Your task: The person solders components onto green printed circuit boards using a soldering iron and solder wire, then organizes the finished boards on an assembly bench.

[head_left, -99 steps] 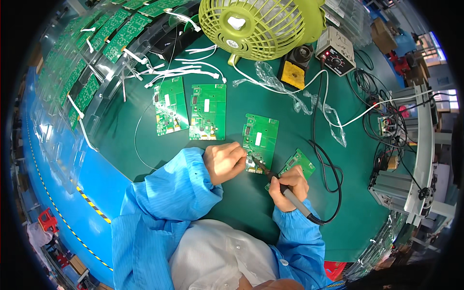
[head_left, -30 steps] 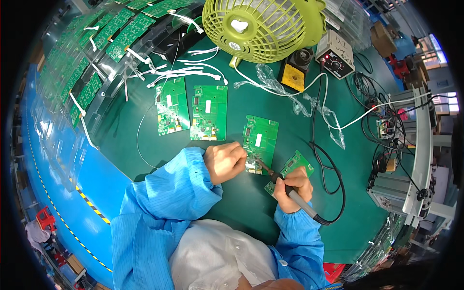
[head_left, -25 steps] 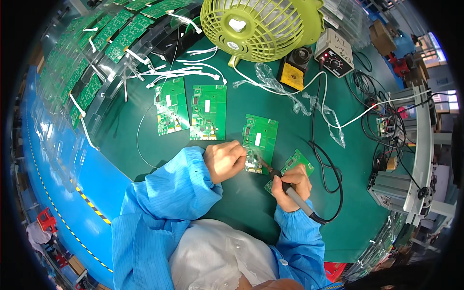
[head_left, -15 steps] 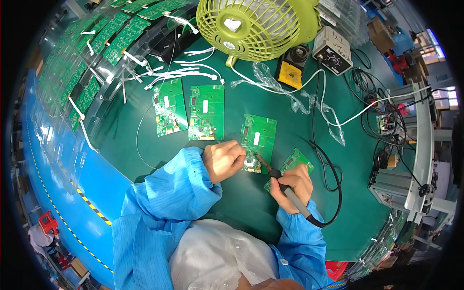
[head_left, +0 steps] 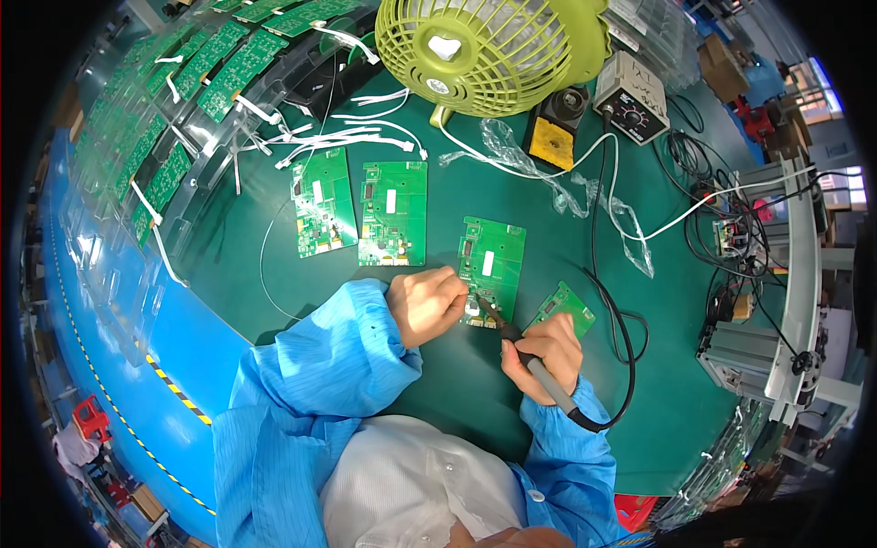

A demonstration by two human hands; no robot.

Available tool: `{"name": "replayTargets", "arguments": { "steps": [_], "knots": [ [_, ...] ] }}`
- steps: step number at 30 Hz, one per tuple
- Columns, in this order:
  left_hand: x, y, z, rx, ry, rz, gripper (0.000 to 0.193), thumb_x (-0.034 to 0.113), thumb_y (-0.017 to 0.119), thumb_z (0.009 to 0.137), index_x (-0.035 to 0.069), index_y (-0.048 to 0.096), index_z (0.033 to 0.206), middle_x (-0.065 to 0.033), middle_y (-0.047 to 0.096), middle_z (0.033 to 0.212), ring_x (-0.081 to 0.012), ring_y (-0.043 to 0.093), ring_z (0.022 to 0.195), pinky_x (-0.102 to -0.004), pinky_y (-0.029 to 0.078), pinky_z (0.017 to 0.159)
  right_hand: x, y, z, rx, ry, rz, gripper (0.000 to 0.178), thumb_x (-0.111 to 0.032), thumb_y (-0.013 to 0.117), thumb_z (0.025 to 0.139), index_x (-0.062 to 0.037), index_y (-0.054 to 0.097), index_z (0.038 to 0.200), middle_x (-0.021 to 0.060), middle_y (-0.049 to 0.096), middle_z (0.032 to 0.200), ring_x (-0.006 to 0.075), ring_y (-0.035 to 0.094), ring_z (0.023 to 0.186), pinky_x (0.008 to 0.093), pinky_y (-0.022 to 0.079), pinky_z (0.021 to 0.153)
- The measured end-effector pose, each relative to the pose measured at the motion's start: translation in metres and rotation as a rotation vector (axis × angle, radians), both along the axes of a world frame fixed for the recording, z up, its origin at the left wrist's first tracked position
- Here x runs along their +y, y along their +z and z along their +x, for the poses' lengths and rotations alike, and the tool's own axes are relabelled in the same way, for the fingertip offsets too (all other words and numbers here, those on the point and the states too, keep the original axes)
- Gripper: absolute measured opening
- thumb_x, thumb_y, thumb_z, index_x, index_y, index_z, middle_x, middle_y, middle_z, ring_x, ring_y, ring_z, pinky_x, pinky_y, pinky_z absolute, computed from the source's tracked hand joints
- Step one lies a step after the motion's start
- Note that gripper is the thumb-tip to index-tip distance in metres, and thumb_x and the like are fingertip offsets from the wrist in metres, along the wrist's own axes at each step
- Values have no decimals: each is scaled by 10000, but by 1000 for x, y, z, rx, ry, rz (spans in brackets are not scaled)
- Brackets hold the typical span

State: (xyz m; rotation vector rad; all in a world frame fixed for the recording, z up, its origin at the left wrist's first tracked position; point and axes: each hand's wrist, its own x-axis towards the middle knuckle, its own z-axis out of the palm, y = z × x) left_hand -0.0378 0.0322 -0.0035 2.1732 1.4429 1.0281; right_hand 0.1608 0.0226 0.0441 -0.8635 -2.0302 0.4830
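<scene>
My right hand [head_left: 551, 352] is closed around a soldering iron [head_left: 552, 384] with a grey handle and a black cable. The iron's tip points up and left onto the lower part of a green circuit board [head_left: 505, 248] lying flat on the bench. At that board's lower left edge my left hand [head_left: 424, 306] is closed, its fingertips pinched together. Whatever they hold, if anything, is too small to make out. Partly under my right hand lies another circuit board [head_left: 575, 312]. Two more green boards, one tilted [head_left: 326, 192] and one straight [head_left: 408, 194], lie to the left.
A green fan [head_left: 493, 55] stands at the back, beside a soldering iron stand with a yellow sponge [head_left: 551, 143] and a soldering station [head_left: 632, 96]. White cables [head_left: 365, 139] and crumpled plastic film [head_left: 571, 196] lie across the bench. Racks of circuit boards [head_left: 212, 59] stand at the left.
My right hand and the soldering iron have shifted slightly left and down, and the iron's tip sits lower on the board. More of the board beneath my right hand shows. My left hand stays by the board.
</scene>
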Motion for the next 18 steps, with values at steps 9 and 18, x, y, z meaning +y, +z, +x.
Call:
{"name": "replayTargets", "arguments": {
  "steps": [9, 18],
  "knots": [
    [0, 1, 2, 17, -5, 22, 140, -36, 620, 639, 63, 556, 714, -25, 549, 671, -200, 489, 470, -287, 404, 447, 0, 1, 0, -5, -4, -1, 220, 23, 717, 574, -59, 568, 715, 51, 547, 687, 183, 430, 565, 301, 364, 595],
    [0, 4, -7, -115, 9, -91, 157, -29, 617, 658, 68, 549, 761, -45, 539, 721, -193, 484, 490, -283, 403, 463, 2, 5, 8, 142, -71, -10, 250, 37, 698, 580, -62, 544, 750, 57, 553, 690, 180, 438, 579, 294, 377, 594]
  ]
}}
